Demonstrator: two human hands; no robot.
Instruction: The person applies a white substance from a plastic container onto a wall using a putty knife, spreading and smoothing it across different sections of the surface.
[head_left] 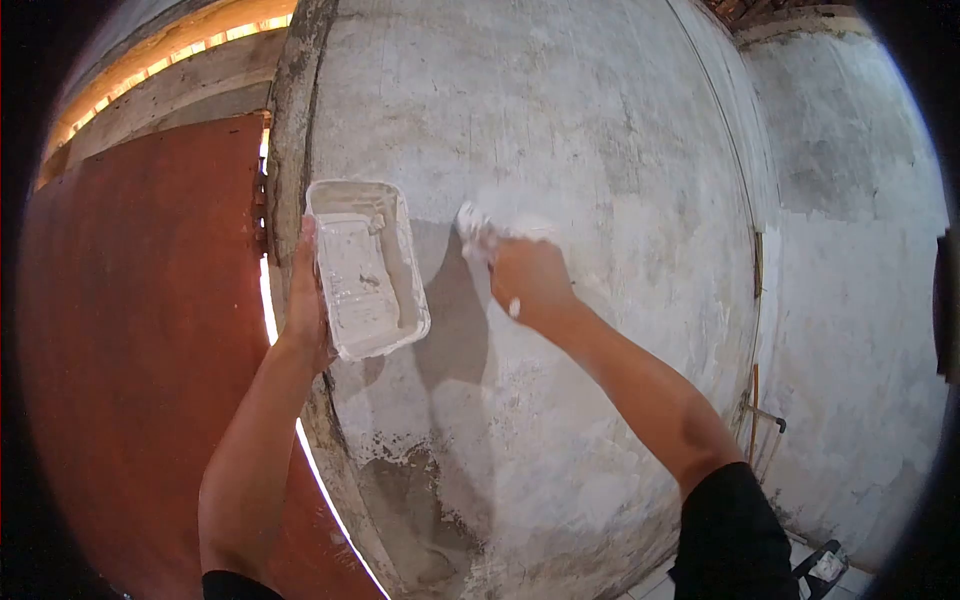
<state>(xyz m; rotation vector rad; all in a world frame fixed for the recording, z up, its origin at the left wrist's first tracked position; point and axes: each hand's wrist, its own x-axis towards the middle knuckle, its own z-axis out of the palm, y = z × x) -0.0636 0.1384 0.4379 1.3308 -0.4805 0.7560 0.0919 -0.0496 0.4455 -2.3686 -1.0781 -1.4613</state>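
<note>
A black sleeve (730, 540) led to the right hand (530, 280), clamped on a brush (475, 228) against the wall (600, 150); the left hand (303, 300) gripped a tray (365, 270).

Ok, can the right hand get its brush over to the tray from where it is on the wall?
Probably yes. The right hand holds the brush against the wall just beside the tray, which the left hand holds up with its open side facing the person. Nothing lies between them.

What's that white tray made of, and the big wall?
The tray in the left hand looks like moulded plastic, probably: rounded corners, thin rim, smeared white. The wall looks like rough cement plaster: grey, blotchy, matte, partly whitened.
</note>
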